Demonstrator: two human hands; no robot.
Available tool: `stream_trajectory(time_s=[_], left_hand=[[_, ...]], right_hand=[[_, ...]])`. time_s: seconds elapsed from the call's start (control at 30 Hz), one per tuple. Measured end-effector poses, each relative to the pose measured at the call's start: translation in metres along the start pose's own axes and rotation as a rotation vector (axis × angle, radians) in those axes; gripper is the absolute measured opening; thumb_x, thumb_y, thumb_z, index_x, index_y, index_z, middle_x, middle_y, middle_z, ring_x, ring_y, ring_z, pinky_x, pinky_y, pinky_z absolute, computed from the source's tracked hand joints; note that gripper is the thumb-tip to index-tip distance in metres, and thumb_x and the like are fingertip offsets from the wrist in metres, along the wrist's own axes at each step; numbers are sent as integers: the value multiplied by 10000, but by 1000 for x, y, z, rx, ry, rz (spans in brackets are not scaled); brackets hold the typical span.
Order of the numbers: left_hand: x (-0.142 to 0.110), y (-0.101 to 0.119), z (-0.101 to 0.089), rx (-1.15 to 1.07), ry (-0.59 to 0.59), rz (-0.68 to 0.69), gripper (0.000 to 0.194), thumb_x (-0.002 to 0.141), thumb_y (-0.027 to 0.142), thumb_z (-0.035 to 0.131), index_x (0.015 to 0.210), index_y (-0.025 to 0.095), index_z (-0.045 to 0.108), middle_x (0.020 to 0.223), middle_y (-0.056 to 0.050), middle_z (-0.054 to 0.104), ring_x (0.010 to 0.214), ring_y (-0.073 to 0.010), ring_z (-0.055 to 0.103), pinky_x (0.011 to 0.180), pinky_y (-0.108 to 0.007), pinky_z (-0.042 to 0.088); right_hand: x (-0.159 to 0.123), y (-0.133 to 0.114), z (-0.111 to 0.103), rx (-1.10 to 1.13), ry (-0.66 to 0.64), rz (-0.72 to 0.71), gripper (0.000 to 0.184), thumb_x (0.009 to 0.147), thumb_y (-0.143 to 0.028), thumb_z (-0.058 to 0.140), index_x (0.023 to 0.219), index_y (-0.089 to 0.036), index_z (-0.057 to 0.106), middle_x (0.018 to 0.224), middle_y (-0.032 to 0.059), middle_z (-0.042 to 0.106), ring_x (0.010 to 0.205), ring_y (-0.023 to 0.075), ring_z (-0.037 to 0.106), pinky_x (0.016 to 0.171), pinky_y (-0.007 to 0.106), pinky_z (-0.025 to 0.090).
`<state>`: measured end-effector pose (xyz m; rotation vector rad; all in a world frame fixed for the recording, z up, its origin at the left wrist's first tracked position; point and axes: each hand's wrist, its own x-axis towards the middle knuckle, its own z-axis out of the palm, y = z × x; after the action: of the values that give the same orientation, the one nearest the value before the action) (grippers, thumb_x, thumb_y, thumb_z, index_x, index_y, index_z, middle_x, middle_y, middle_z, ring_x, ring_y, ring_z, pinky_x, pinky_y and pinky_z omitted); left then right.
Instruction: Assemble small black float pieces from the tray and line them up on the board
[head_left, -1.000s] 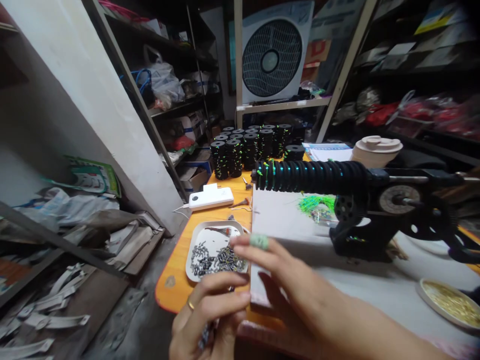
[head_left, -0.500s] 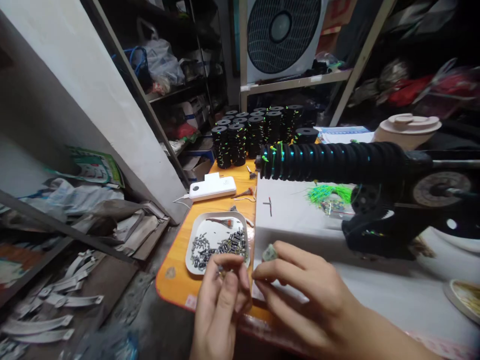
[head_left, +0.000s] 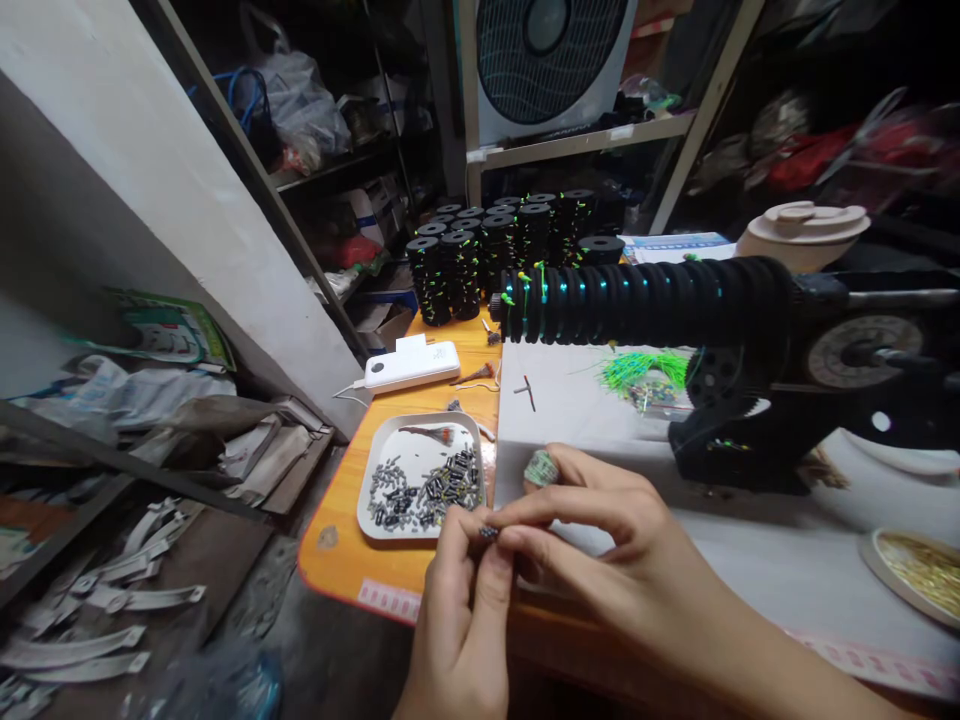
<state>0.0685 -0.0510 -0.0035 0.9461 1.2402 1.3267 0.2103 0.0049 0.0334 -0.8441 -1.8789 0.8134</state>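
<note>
My left hand (head_left: 457, 620) and my right hand (head_left: 600, 545) meet at the near edge of the orange table (head_left: 352, 570). Their fingertips pinch together on one small dark metal piece (head_left: 488, 532). My right index finger wears a green wrap (head_left: 541, 468). Just beyond the hands sits a white tray (head_left: 375, 470) with several of the same small grey metal pieces (head_left: 427, 492). A black winding machine (head_left: 750, 400) stands to the right, its horizontal rod loaded with black spools (head_left: 637, 300) carrying green thread.
Stacks of black spools (head_left: 502, 250) stand at the table's far end, with a white power bank (head_left: 411, 364) near them. A dish of gold bits (head_left: 911, 575) lies at the right. A white sheet (head_left: 585, 420) covers the table. Shelves and scrap fill the left.
My hands have come together from apart; the right hand lowered from the tray and now pinches a small piece with the left. The view tilted down.
</note>
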Motion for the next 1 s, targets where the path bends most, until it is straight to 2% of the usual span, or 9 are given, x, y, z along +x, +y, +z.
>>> stream_trajectory(time_s=[0.1, 0.17, 0.3, 0.4, 0.5, 0.7, 1.0], left_hand=[[-2, 3, 0, 78, 28, 23, 277, 921, 488, 600, 942, 214, 634, 901, -56, 637, 875, -202, 593, 763, -276, 473], [-2, 2, 2, 62, 46, 55, 250, 921, 464, 611, 946, 217, 637, 914, -56, 636, 895, -201, 594, 761, -262, 475], [0, -3, 4, -142, 52, 138, 171, 949, 384, 595, 873, 231, 591, 863, -6, 590, 751, -131, 554, 678, -204, 459], [2, -7, 2, -232, 72, 212, 158, 974, 314, 565, 838, 235, 569, 788, 17, 547, 669, -110, 500, 596, -190, 418], [2, -9, -3, -157, 81, 342, 206, 995, 285, 525, 798, 229, 538, 725, 25, 513, 677, -116, 490, 621, -208, 409], [-2, -11, -4, 118, 181, 582, 128, 1018, 246, 481, 916, 259, 557, 782, 31, 530, 725, -121, 500, 692, -242, 389], [0, -12, 0, 176, 189, 619, 133, 1014, 231, 473, 909, 254, 551, 775, 21, 540, 713, -140, 510, 671, -270, 379]], right_hand=[[-1, 0, 0, -15, -12, 24, 174, 895, -121, 638, 881, -240, 763, 749, -7, 523, 693, 122, 493, 595, 223, 383], [-1, -1, 0, -25, -9, 24, 148, 894, -131, 637, 855, -224, 746, 750, -7, 517, 692, 121, 502, 595, 226, 384], [-2, -2, 1, -20, -1, 9, 144, 905, -147, 627, 823, -206, 729, 734, -4, 522, 686, 122, 512, 599, 228, 392], [-2, -2, 0, -34, -29, -20, 167, 915, -131, 611, 844, -211, 739, 733, 2, 521, 694, 129, 506, 599, 232, 386], [-3, -1, -1, -97, -46, -72, 150, 906, -118, 620, 845, -197, 732, 739, 10, 502, 708, 142, 485, 597, 243, 367], [-5, -1, 4, -221, -71, -198, 156, 881, -62, 602, 850, -155, 724, 738, 34, 486, 749, 174, 468, 604, 261, 359], [-5, -1, 4, -286, -86, -237, 186, 908, -83, 560, 824, -161, 706, 720, 29, 469, 716, 178, 436, 592, 270, 348]])
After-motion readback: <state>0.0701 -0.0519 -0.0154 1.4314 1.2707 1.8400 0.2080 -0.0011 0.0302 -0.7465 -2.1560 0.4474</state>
